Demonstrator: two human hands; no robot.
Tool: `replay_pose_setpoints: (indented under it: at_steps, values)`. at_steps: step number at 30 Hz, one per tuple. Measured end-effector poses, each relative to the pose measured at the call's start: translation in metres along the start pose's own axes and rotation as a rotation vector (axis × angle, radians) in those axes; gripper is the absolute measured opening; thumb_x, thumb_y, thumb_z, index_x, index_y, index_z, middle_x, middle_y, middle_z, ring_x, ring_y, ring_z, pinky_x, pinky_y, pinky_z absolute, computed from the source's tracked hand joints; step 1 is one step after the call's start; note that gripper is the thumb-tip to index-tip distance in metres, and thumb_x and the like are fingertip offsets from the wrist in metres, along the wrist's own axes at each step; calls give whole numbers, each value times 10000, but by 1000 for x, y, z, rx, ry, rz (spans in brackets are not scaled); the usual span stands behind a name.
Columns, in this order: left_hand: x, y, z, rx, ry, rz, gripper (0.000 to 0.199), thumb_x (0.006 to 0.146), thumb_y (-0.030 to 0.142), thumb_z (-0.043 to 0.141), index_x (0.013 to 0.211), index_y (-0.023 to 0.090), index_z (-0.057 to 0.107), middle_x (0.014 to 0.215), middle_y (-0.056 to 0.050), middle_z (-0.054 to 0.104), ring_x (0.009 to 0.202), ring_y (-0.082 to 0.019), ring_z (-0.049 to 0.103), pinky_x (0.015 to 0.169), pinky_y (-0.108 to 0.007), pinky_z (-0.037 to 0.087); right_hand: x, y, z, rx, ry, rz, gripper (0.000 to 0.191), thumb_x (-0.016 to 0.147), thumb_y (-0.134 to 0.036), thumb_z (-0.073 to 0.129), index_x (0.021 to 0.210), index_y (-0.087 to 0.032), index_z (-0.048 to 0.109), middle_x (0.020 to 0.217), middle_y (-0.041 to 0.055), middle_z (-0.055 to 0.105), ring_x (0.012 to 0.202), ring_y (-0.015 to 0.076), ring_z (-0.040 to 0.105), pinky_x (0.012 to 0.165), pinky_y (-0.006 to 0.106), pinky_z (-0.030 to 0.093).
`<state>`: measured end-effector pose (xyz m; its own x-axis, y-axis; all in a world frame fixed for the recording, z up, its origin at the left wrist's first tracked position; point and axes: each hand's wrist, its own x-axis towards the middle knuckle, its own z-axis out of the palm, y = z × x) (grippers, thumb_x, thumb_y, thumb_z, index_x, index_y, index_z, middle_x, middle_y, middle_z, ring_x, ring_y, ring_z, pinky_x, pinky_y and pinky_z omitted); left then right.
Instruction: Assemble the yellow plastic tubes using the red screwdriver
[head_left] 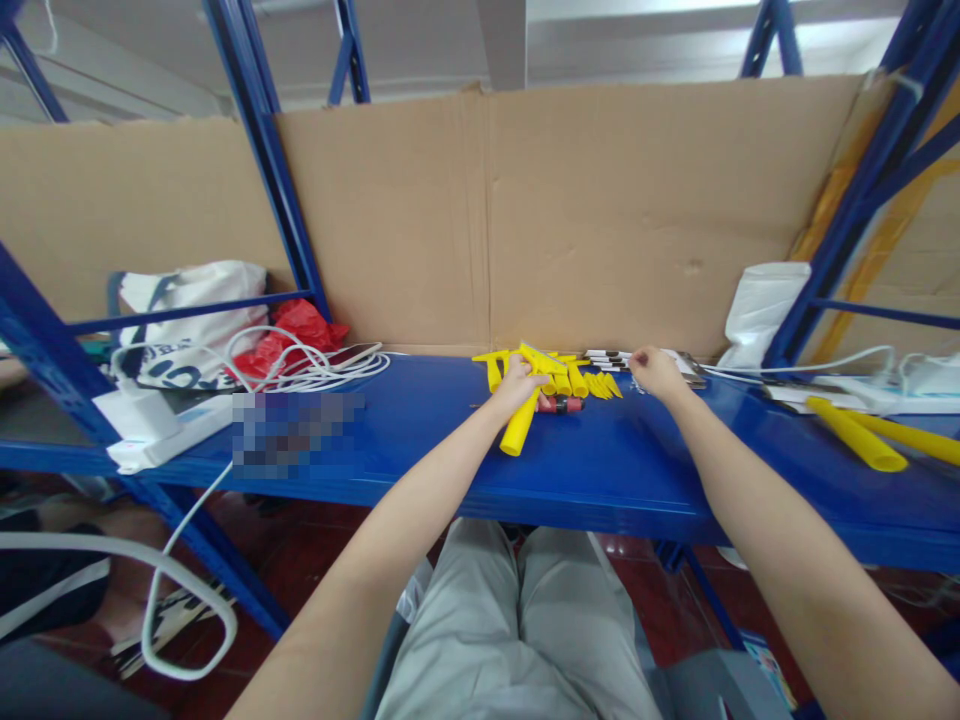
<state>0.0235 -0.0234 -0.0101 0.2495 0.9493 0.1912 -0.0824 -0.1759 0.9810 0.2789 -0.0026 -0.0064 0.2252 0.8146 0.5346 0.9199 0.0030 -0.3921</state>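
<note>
My left hand is closed around a yellow T-shaped plastic piece, whose hollow tube end points down toward me. Just beyond it, more yellow tubular pieces lie together, with several small yellow wedge-shaped pieces to their right. A red-and-black screwdriver rests on the blue shelf behind my left hand. My right hand is pinched above tiny light-coloured bits, too small to name. Whatever its fingertips hold is hidden. Black-and-white strips lie between my hands at the back.
Cardboard walls the back of the blue shelf. At left are a power strip, coiled white cable, a red plastic bag and a cloth bag. More yellow tubes lie at right. Another person's leg shows lower left.
</note>
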Motion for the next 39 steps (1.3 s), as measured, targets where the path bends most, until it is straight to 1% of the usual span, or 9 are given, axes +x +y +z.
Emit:
replay_pose_setpoints:
  at_steps: [4, 9, 13, 16, 21, 24, 28, 33, 39]
  values:
    - [1, -1, 1, -102, -30, 11, 406, 776, 62, 573, 1019, 235, 298, 741, 69, 560, 341, -73, 523, 383, -193, 393, -5, -19, -2, 140, 0, 32, 159, 818, -158, 520, 852, -124, 671, 915, 132, 715, 861, 204, 654, 816, 307, 484]
    - [6, -2, -1, -167, -33, -20, 405, 779, 82, 618, 1038, 219, 338, 627, 79, 550, 341, -107, 544, 388, -193, 383, -10, -30, 1, 290, -52, -20, 98, 775, -115, 547, 727, -159, 621, 755, 64, 689, 745, 168, 632, 777, 291, 481]
    - [11, -2, -6, -134, -69, -69, 395, 784, 110, 625, 1101, 168, 396, 532, 51, 572, 334, -134, 538, 412, -219, 394, -17, -43, 4, 563, -123, 31, 120, 785, -93, 575, 692, -170, 566, 664, 24, 647, 613, 124, 584, 699, 263, 488]
    - [15, -1, -10, -105, -178, -73, 289, 805, 135, 587, 1071, 114, 477, 471, 6, 582, 336, -142, 527, 425, -237, 402, -25, -59, 3, 870, -245, 178, 136, 849, -106, 540, 726, -162, 557, 649, 26, 630, 553, 101, 568, 625, 230, 494]
    - [12, 3, -11, -154, -434, -97, 138, 800, 202, 631, 883, 112, 567, 462, -14, 580, 362, -112, 514, 419, -215, 370, -37, -83, -4, 1300, -609, 479, 317, 974, -192, 299, 846, -131, 583, 687, 109, 666, 642, 145, 651, 659, 249, 550]
    - [6, 6, -9, -191, -566, -95, 122, 796, 205, 635, 856, 109, 589, 470, -11, 573, 381, -104, 514, 424, -211, 362, -41, -89, -6, 1457, -736, 501, 370, 974, -211, 243, 954, -111, 599, 744, 117, 693, 674, 154, 671, 686, 257, 566]
    - [0, 8, -6, -211, -628, -97, 99, 789, 160, 577, 872, 106, 583, 472, -11, 568, 378, -110, 502, 419, -219, 363, -42, -86, -3, 1553, -851, 441, 351, 943, -185, 253, 1012, -127, 593, 742, 86, 698, 640, 152, 658, 641, 260, 567]
    - [0, 9, -4, -231, -608, -130, 183, 771, 111, 538, 945, 82, 585, 538, -18, 584, 425, -115, 525, 435, -226, 384, -40, -83, 3, 1578, -859, 371, 325, 896, -165, 296, 1028, -130, 591, 699, 63, 676, 544, 131, 584, 556, 220, 531]
    - [-1, 9, -4, -225, -569, -154, 145, 803, 132, 548, 926, 86, 611, 536, -25, 569, 439, -111, 522, 442, -222, 387, -42, -84, 7, 1426, -709, 259, 227, 840, -247, 408, 932, -157, 595, 793, 101, 683, 679, 165, 615, 658, 266, 555]
